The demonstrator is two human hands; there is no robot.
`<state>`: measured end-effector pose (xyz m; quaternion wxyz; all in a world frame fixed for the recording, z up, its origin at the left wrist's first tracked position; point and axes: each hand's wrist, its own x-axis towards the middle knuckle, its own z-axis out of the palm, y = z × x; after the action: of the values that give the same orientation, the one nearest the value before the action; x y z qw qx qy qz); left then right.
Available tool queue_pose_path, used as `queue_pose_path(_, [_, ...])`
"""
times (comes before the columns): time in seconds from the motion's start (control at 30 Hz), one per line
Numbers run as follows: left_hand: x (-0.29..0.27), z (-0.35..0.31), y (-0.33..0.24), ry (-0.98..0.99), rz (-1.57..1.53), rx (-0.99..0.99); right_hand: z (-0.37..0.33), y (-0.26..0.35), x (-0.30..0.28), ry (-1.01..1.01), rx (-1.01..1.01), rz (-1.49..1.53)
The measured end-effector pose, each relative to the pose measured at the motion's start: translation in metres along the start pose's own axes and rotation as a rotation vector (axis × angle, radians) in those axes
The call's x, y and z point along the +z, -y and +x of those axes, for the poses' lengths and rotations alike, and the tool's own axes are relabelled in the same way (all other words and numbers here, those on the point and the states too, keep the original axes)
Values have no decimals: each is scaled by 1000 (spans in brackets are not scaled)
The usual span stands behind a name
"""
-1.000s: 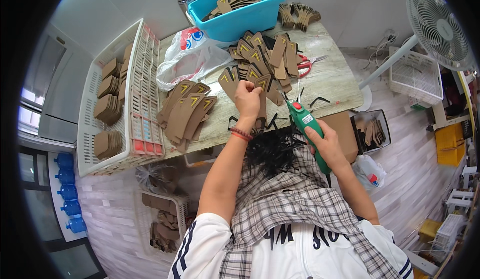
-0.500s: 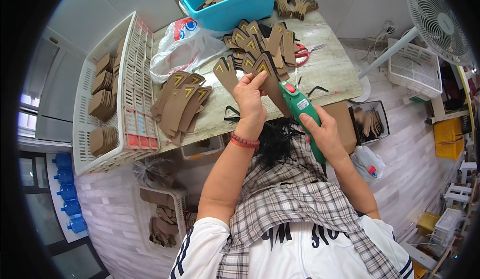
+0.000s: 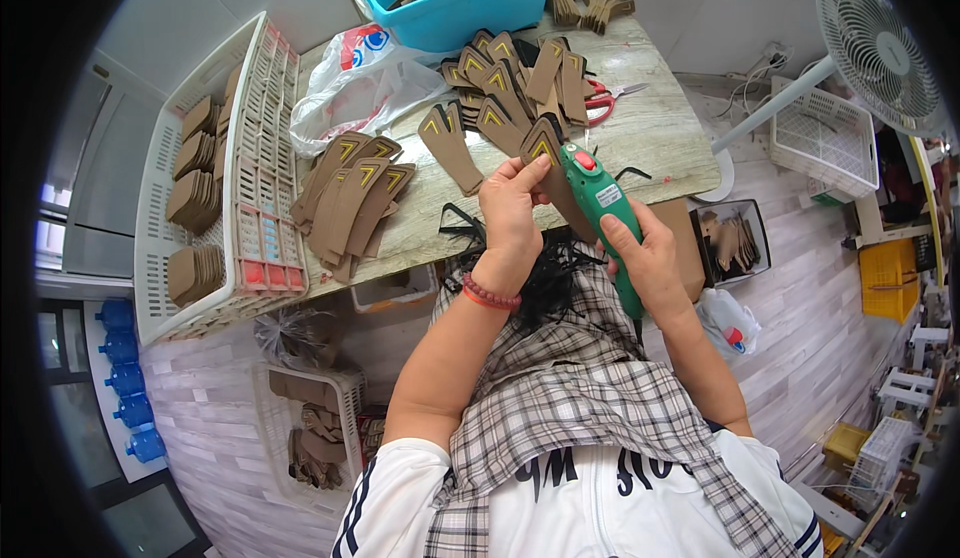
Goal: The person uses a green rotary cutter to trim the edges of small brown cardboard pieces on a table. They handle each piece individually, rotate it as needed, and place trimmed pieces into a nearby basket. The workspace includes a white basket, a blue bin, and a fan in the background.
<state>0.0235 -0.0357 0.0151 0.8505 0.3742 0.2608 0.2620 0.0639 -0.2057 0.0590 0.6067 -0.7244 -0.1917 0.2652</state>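
Note:
My left hand [image 3: 512,203] pinches a flat brown piece [image 3: 562,188] with a yellow chevron and a black edge at its wide end. In my right hand [image 3: 645,258] is a green handheld power cutter [image 3: 603,203] with a red button, my fingers wrapped round its body. The cutter's head lies against the right edge of the piece; its blade cannot be made out. Black strip trimmings [image 3: 556,276] are heaped on my lap below. Similar brown pieces lie fanned out on the table, one group [image 3: 355,203] to the left and a pile [image 3: 500,78] beyond my hands.
A white plastic crate [image 3: 262,198] with stacked pieces stands left. Behind are a plastic bag [image 3: 365,98] and a blue bin [image 3: 460,10]. Red-handled scissors [image 3: 600,108] lie right of the pile. A fan [image 3: 880,43] stands at the right; a box of pieces [image 3: 735,243] sits below it.
The cutter's head has moved up along the right edge of the piece, and the cutter stands a little more upright. My left hand and the piece have shifted slightly right and nearer me.

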Motion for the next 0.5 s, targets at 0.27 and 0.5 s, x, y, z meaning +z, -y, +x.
queue_pose_path(0.27, [-2,-11,5,20,48,41,1,5,-4,30,0,-1])
queue_pose_path(0.5, [-14,-13,-14,45,144,169,-3,6,-9,57,-4,27])
